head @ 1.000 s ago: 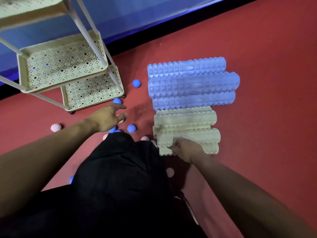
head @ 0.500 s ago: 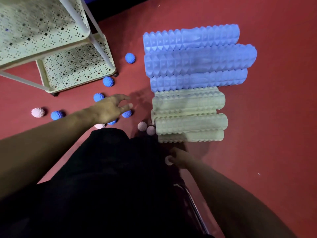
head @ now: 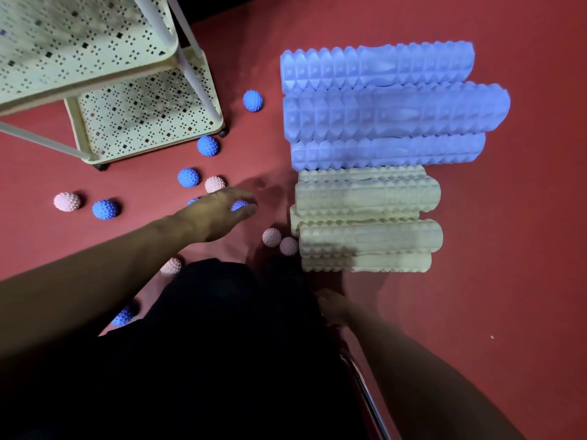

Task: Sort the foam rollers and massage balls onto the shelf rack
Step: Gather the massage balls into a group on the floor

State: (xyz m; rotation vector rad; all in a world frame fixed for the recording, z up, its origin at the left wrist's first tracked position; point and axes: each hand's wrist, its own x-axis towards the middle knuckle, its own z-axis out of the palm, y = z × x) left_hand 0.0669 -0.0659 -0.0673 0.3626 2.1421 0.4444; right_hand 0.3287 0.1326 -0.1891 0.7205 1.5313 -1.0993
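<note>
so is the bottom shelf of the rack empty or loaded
Empty as far as it shows: the rack's bottom shelf shows only bare perforated surface, though the tier above hides part of it.

no readable text, labels or numbers anywhere.

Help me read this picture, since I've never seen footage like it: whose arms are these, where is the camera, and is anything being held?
The camera sits on a person's head, looking down at their own arms. The left hand reaches with spread fingers over a spiky blue massage ball on the red floor; whether it grips the ball I cannot tell. The right hand is low beside the dark clothing, its fingers hidden. More blue and pink spiky balls lie scattered about. Three blue ridged foam rollers and several cream ridged foam rollers lie side by side. The cream perforated shelf rack stands at upper left.
</note>
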